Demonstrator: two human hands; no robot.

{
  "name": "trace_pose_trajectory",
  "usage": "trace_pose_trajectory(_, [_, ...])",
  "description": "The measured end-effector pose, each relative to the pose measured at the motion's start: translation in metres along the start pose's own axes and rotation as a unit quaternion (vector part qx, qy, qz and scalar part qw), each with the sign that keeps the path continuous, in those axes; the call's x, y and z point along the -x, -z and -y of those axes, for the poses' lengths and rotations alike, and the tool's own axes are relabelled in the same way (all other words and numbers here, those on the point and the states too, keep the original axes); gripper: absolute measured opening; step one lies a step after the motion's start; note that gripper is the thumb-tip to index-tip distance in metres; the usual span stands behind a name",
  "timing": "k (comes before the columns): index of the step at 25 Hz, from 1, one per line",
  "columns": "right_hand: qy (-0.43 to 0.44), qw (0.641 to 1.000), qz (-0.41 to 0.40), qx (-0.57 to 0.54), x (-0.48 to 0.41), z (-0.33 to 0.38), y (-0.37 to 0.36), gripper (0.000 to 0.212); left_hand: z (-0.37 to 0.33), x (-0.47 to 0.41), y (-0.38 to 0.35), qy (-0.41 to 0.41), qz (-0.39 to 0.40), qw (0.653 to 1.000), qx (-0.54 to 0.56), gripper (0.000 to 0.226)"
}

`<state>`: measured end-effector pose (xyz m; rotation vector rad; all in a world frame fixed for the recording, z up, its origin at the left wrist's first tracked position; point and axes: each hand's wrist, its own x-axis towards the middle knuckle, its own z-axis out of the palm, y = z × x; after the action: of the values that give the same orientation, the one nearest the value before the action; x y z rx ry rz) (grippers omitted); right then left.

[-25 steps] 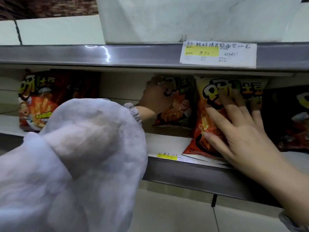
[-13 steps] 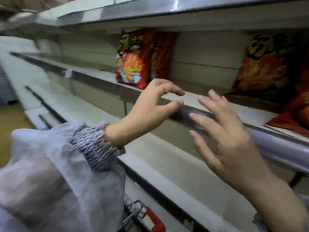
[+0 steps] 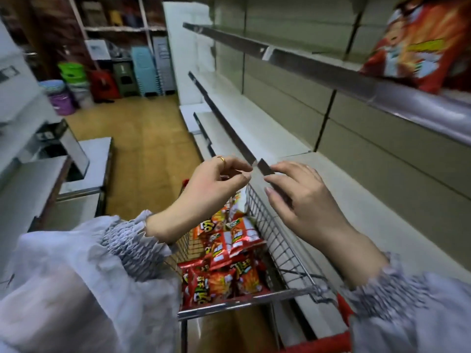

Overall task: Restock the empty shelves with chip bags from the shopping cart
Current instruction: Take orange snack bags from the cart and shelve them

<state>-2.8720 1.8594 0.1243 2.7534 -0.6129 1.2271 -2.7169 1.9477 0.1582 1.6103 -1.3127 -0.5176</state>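
Fingers (image 3: 237, 164) of the left hand (image 3: 209, 192) and right hand (image 3: 311, 207) are loosely curled, empty, above the shopping cart (image 3: 270, 225), presumably so the chip bags (image 3: 229, 240) heaped inside can be taken for the empty shelves (image 3: 280, 138) at right.

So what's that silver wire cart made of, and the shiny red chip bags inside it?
The silver wire shopping cart looks like bare metal: thin grey rods in a grid, with glints along the rim. The shiny red chip bags look like glossy plastic or foil film: they are crinkled and catch the light. Which of the two, I cannot tell.
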Motion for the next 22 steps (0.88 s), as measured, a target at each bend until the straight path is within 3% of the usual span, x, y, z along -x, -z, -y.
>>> trace_pose_trajectory(6, [-0.032,0.994,0.068,-0.08,-0.033,0.016,-0.1,0.032,0.081,-0.024,0.036,0.086,-0.04,0.992,0.083,0.011])
trace_pose_trajectory(9, [-0.09,0.98,0.14,-0.11,-0.031,0.008,-0.153,0.029,0.126,-0.038,0.043,0.149,-0.058,0.982,0.103,0.01])
trace_pose_trajectory(12, [-0.163,0.948,0.248,-0.116,-0.017,-0.012,-0.199,0.028,0.167,-0.048,0.044,0.216,-0.064,0.967,0.118,0.011])
trace_pose_trajectory(17, [-0.205,0.889,0.4,-0.091,0.025,-0.059,-0.287,0.035,0.225,-0.057,0.03,0.301,-0.076,0.943,0.122,0.013])
trace_pose_trajectory(22, [-0.194,0.807,0.557,-0.033,0.075,-0.09,-0.357,0.074,0.269,-0.056,0.009,0.369,-0.096,0.917,0.118,0.012])
